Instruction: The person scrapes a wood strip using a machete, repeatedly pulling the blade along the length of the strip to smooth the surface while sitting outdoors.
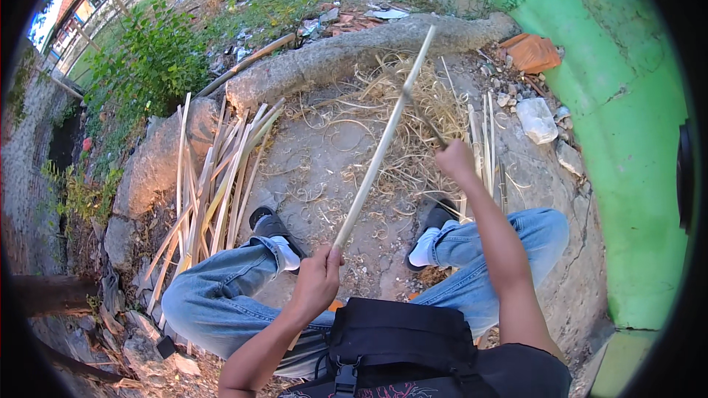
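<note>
My left hand [316,281] is closed round the near end of a long pale bamboo strip [376,166], which slants up and away to the right. A thin dark knife [425,118] is gripped in my right hand [457,162]. Its blade reaches up and left, and its tip meets or crosses the strip beyond the middle; whether it cuts in, I cannot tell. Thin curled shavings [402,136] lie heaped on the ground beneath. To the left lies a loose bundle of split bamboo strips [221,177], and a few more strips [487,136] lie beyond my right knee.
A low, rough concrete ledge [317,59] borders the ground ahead. On the right rises a green wall [627,133], with a white stone block [537,120] and an orange piece [532,53] beside it. Leafy plants [151,59] grow at left. A black bag [402,335] rests at my lap.
</note>
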`<state>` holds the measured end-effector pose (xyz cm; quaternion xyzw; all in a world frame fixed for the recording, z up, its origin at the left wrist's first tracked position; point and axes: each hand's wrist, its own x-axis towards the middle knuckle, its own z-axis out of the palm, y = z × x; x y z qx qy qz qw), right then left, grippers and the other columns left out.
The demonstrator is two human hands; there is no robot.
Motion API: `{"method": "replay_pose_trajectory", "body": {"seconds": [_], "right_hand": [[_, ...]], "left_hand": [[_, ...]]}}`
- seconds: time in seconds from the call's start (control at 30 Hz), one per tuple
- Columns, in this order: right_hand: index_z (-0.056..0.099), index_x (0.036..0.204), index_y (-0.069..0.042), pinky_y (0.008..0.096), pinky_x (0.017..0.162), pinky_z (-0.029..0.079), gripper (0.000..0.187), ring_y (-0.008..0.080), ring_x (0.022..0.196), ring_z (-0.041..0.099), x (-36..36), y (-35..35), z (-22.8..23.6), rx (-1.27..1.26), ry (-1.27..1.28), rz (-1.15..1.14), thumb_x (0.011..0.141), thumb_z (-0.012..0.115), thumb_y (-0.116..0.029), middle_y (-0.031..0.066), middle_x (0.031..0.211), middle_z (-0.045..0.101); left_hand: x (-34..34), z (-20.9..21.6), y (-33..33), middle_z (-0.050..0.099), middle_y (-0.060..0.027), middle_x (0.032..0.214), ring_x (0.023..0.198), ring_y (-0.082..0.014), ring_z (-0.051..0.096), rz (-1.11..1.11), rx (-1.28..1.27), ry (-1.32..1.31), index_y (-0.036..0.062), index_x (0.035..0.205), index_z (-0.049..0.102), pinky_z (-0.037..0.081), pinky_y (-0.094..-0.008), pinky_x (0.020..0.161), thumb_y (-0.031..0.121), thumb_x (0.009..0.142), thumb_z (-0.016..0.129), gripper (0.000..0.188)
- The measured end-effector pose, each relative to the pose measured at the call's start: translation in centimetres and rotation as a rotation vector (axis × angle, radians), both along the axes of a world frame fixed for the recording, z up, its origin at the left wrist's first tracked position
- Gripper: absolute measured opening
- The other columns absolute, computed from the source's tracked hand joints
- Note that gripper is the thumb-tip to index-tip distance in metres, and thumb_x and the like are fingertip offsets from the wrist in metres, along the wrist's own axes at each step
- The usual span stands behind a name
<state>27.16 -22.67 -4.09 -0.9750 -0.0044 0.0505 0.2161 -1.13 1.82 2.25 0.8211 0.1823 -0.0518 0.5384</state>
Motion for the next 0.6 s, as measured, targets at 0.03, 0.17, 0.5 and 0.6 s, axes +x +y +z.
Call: {"method": "replay_pose_trajectory", "body": {"seconds": [0.03, 0.17, 0.5, 0.6], "right_hand": [[0.064, 0.07, 0.0, 0.0413, 0.054, 0.049, 0.022, 0.0276, 0.055, 0.062, 2.4, -3.2, -1.8, 0.008, -0.047, -0.166, 0.078, 0.057, -0.02, 0.0137, 0.061, 0.062], [0.043, 0.059, -0.01, 0.033, 0.04, 0.036, 0.024, 0.0137, 0.038, 0.036, 5.4, -8.6, -3.1, 0.971, 0.249, -0.734, 0.079, 0.056, -0.016, -0.0006, 0.048, 0.037], [0.051, 0.062, -0.01, 0.0319, 0.043, 0.037, 0.023, 0.0094, 0.038, 0.037, -0.8, -1.6, 8.7, 0.933, 0.231, -0.208, 0.079, 0.064, -0.019, -0.0022, 0.048, 0.043], [0.066, 0.076, -0.002, 0.0368, 0.056, 0.049, 0.022, 0.0261, 0.054, 0.061, -4.3, 1.7, 11.7, 0.158, -0.016, 0.149, 0.075, 0.065, -0.023, 0.0145, 0.06, 0.061]], "left_hand": [[-0.2, 0.0, -0.1, 0.043, -0.0032, 0.053, 0.048, -0.0102, 0.04, -0.037, 0.029, 0.0, -0.0002, 0.082, 0.055, 0.032, -0.0307, 0.046, 0.024, 0.099, 0.042, 0.033], [0.0, 0.6, -0.5, 0.043, -0.0065, 0.053, 0.047, -0.013, 0.041, -0.02, 0.05, -0.058, -0.0001, 0.084, 0.055, 0.033, -0.0334, 0.046, 0.023, 0.099, 0.043, 0.03], [1.1, -1.2, 1.0, 0.045, -0.0018, 0.054, 0.049, -0.0093, 0.042, 0.069, 0.002, -0.065, -0.0005, 0.084, 0.057, 0.033, -0.0294, 0.046, 0.025, 0.099, 0.043, 0.033], [1.0, -0.4, 0.8, 0.045, -0.0023, 0.054, 0.048, -0.0098, 0.042, 0.076, 0.033, -0.106, -0.0007, 0.084, 0.057, 0.033, -0.0298, 0.045, 0.024, 0.099, 0.043, 0.032]]}}
